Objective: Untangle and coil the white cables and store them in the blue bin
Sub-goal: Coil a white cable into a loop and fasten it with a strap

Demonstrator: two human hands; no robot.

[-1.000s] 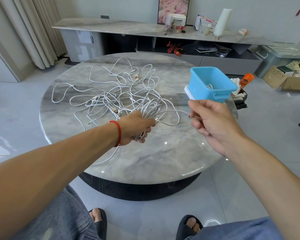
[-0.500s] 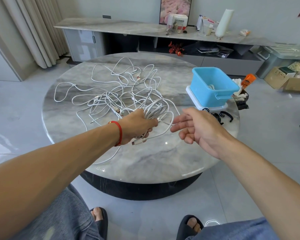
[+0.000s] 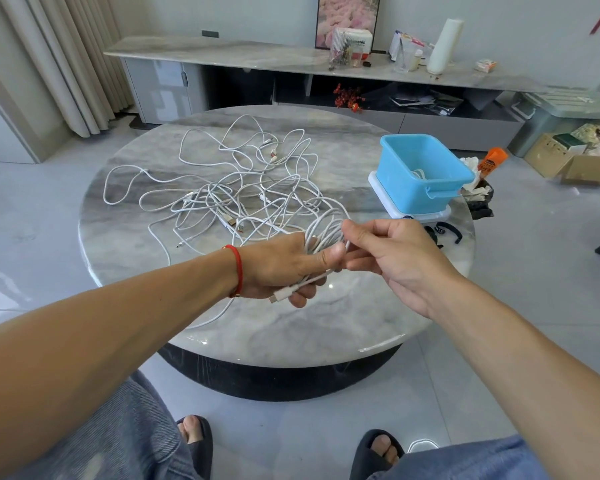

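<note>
Above the near edge of the surface (image 3: 291, 327), the left hand (image 3: 278, 265) grips a half-made coil (image 3: 326, 226) while the right hand (image 3: 392, 251) pinches its strand (best to feed even loops, gently freeing the tangled white cables (image 3: 239, 188) beside the blue bin (image 3: 416, 199)).

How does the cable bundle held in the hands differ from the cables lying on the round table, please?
The cable bundle is gathered into tight loops; the loose cables sprawl in a tangle. The bundle is gripped by the left hand, with the right hand pinching it; the loose cables rest on the table. Both are thin and white.
</note>
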